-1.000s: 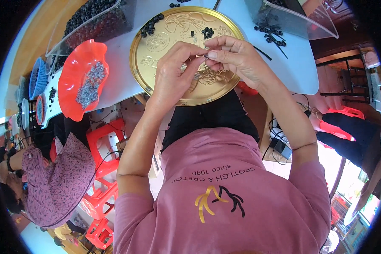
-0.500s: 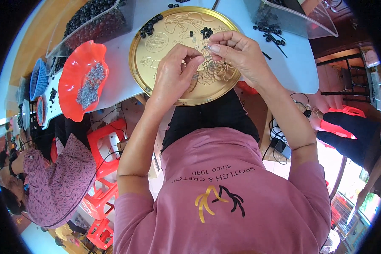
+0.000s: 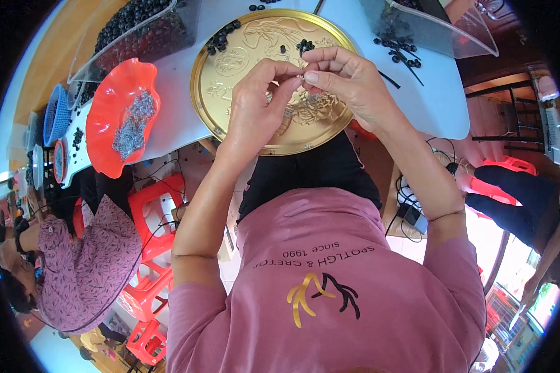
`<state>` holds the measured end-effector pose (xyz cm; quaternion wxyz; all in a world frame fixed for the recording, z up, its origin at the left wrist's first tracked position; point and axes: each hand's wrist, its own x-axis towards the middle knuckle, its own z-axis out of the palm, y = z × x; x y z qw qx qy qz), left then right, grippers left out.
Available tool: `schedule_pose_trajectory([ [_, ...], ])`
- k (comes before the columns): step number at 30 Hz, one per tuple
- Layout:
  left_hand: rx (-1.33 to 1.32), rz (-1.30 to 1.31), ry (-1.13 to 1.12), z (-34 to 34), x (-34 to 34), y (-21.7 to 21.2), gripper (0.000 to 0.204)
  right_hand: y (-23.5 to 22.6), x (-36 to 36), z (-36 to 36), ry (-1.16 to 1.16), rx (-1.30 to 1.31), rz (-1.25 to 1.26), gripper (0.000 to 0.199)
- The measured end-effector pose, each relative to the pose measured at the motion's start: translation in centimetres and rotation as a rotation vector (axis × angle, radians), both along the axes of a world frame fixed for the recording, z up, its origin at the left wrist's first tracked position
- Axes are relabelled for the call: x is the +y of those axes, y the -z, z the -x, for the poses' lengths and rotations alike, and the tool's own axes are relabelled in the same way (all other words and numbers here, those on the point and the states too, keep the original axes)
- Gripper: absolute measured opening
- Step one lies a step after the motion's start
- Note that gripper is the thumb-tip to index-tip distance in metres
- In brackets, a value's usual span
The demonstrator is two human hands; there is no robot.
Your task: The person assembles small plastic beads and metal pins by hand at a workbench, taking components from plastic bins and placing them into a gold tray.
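Observation:
Over a round gold tray (image 3: 255,127) with raised patterns, my two hands meet fingertip to fingertip. Thumb and forefinger of my left hand (image 3: 262,99) are pinched together. My right hand (image 3: 348,84) pinches too, its thumb against the forefinger. Whatever lies between the fingertips is too small to name. On the tray's far part sit two clusters of small black ring-shaped pieces (image 3: 223,38), one at the left and one just beyond my right fingers. A single black piece (image 3: 283,48) lies between them.
Left of the tray stands a red wavy-edged bowl (image 3: 109,118) with small silvery parts (image 3: 134,127). Clear bins (image 3: 137,43) of black pieces flank the tray's far side. Black rods (image 3: 410,65) lie at the right. A person in a patterned top (image 3: 87,267) sits at the left.
My hands have come together: the right fingertips moved left and slightly down until they met the left ones. The tray and its black pieces look nearly unchanged.

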<state>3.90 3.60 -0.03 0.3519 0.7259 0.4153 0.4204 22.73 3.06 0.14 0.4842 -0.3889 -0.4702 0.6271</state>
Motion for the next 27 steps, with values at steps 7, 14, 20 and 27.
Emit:
schedule_pose_trajectory([
  [7, -0.080, 0.203, -0.034, -0.1, 0.1, 0.6, 0.014, 0.3, -0.6, 1.0, 0.206, -0.406, -0.445, 0.027],
  [14, -0.191, 0.324, 0.027, 0.6, 0.0, 0.9, 0.014, 0.1, -1.1, 1.1, 0.221, -0.586, -0.791, 0.023],
  [20, -0.010, 0.073, -0.016, 0.9, -0.9, 0.1, 0.011, 1.3, -1.0, 1.0, 0.080, -0.315, -0.355, 0.028],
  [27, 0.059, -0.182, -0.122, 6.6, -1.0, -0.8, 0.013, 0.1, -0.5, 0.3, -0.041, -0.343, -0.200, 0.024],
])
